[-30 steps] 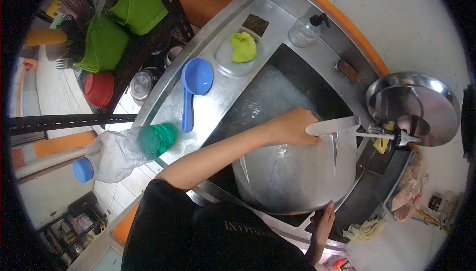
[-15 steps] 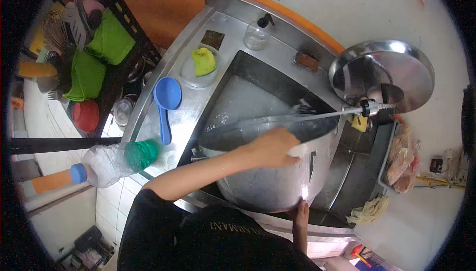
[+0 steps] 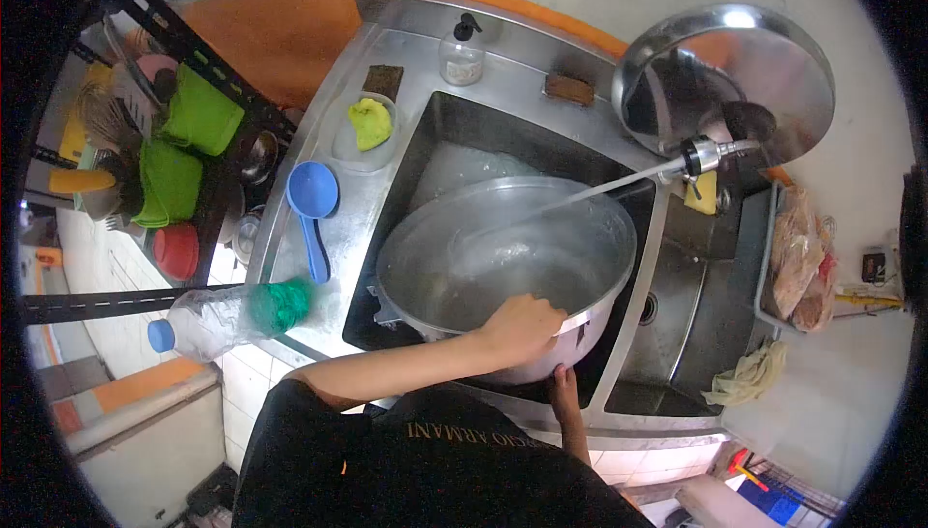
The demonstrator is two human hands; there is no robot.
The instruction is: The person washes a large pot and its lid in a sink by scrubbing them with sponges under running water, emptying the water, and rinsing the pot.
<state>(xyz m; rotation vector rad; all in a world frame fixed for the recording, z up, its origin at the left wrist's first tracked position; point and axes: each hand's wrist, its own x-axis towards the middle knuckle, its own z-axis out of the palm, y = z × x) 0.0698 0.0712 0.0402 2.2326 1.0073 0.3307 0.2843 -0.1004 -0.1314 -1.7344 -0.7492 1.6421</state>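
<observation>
A large metal cooking pot [image 3: 411, 320] sits partly in the left sink basin, its mouth facing up and tilted a little. My left hand [image 3: 525, 331] is closed over the near rim. Lower on the near outer side, my right hand [image 3: 565, 391] supports the pot, thumb against the wall and the other fingers mostly hidden. From the faucet [image 3: 704, 156] at the right, a stream of water runs into the pot, where the inside looks wet. Soapy-looking water [image 3: 464, 168] shows in the basin behind it.
Left on the counter are a blue ladle [image 3: 313, 194], a yellow-green sponge [image 3: 370, 124] and a plastic bottle [image 3: 208, 323]. A pump bottle [image 3: 462, 52] and a brush [image 3: 569, 90] stand behind. A large round metal lid [image 3: 677, 54] leans at the right, above a second basin [image 3: 667, 335].
The pot has tipped back toward me, lowering its near wall and showing its inside. Both hands have stayed on it. The camera view has shifted slightly.
</observation>
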